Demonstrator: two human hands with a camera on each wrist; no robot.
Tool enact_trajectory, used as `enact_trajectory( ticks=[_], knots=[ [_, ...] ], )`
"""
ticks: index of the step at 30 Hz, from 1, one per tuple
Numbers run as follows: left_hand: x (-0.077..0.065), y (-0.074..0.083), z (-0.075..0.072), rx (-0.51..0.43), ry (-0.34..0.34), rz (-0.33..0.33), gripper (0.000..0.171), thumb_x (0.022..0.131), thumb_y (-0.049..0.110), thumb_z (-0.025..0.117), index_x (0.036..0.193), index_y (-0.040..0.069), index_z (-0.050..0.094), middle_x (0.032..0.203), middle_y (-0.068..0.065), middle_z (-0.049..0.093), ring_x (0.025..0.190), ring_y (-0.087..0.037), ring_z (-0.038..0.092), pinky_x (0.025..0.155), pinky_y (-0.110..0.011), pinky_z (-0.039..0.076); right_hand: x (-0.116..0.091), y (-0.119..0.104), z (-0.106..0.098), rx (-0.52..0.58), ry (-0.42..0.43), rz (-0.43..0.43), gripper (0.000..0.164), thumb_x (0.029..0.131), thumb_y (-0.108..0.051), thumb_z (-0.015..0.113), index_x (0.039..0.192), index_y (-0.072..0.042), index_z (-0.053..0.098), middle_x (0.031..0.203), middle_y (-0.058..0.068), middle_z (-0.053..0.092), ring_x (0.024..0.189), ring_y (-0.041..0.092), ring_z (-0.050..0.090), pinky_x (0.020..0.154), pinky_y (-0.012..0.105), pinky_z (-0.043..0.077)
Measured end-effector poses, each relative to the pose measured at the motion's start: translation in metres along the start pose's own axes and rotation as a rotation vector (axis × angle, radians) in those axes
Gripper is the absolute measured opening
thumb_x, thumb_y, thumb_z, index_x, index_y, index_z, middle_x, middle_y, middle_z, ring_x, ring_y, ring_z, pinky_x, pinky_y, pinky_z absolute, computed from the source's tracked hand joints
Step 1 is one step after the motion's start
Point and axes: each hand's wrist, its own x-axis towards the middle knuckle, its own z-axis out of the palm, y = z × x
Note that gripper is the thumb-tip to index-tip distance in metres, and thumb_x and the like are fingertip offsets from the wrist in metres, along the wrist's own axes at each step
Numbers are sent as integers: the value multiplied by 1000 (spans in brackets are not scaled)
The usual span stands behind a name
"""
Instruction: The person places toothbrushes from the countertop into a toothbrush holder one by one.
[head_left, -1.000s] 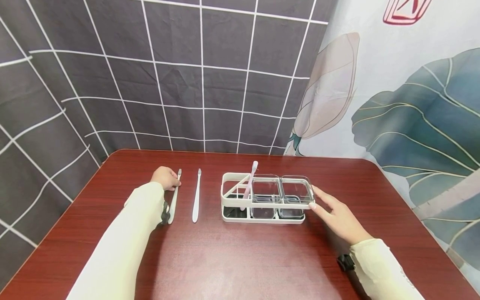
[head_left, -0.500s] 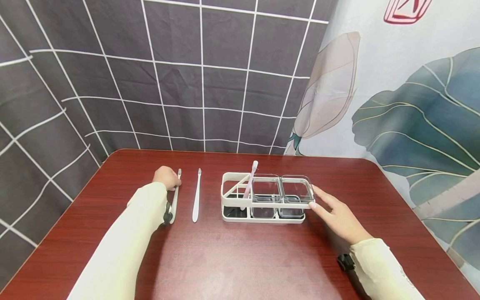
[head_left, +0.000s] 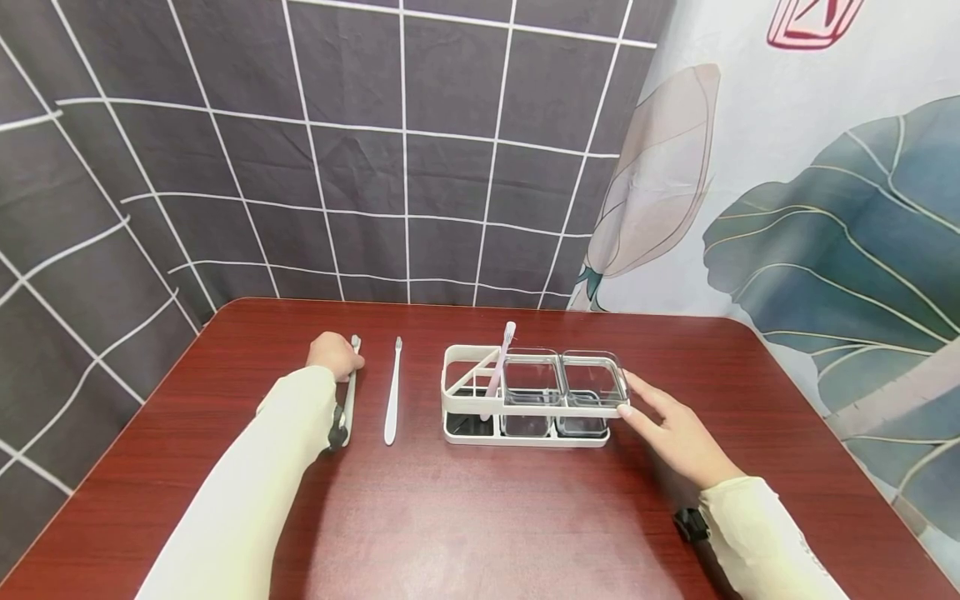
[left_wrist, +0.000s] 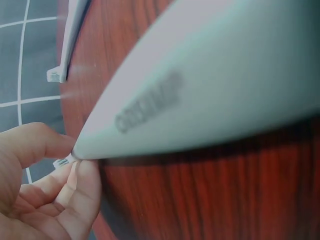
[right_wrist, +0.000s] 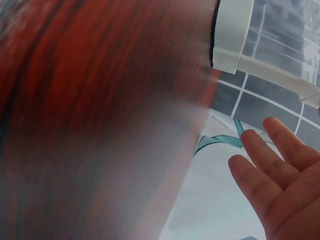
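Note:
At the left of the head view, my left hand (head_left: pixel 333 357) pinches a white toothbrush (head_left: pixel 350 408) close to its head. In the left wrist view its broad handle (left_wrist: pixel 200 95) with blurred lettering fills the frame, and thumb and fingers meet at the thin neck. A second white toothbrush (head_left: pixel 392 400) lies on the table just to the right. My right hand (head_left: pixel 671 433) touches the right end of a white two-tier toothbrush holder (head_left: pixel 472 402) with thumb and forefinger. The right wrist view shows its other fingers (right_wrist: pixel 270 165) extended. A pink toothbrush (head_left: pixel 498 367) leans upright in the holder.
Two clear square cups (head_left: pixel 532 379) sit in the holder's middle and right places; its left part has a dark base (head_left: pixel 468 425). The reddish-brown wooden table (head_left: pixel 465 517) ends at a dark grid-patterned cloth (head_left: pixel 352 167) behind and a floral curtain (head_left: pixel 750 208) at right.
My left hand has shifted slightly to the right, and the head of the toothbrush it pinches has tipped slightly leftward. The right hand and holder look unmoved.

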Motion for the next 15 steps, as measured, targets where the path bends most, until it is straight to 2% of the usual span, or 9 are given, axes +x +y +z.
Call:
enact_trajectory(
  ticks=[6,15],
  knots=[
    [-3,0,-2,-32,48,23,9,78,7,65,73,-1,64,51,2,54,45,-6,51,47,-19,43,0,0,0,-7,-2,0,62,96,-39,58,149,-14,37,145,20,44,132,41,40,102,62,36],
    [-6,13,-5,-199,129,51,21,79,1,64,97,-9,64,79,-14,65,48,-5,53,48,-18,46,0,-2,-1,-6,-4,3,62,96,-38,57,149,-13,37,145,20,43,132,41,40,102,62,36]
  ],
)
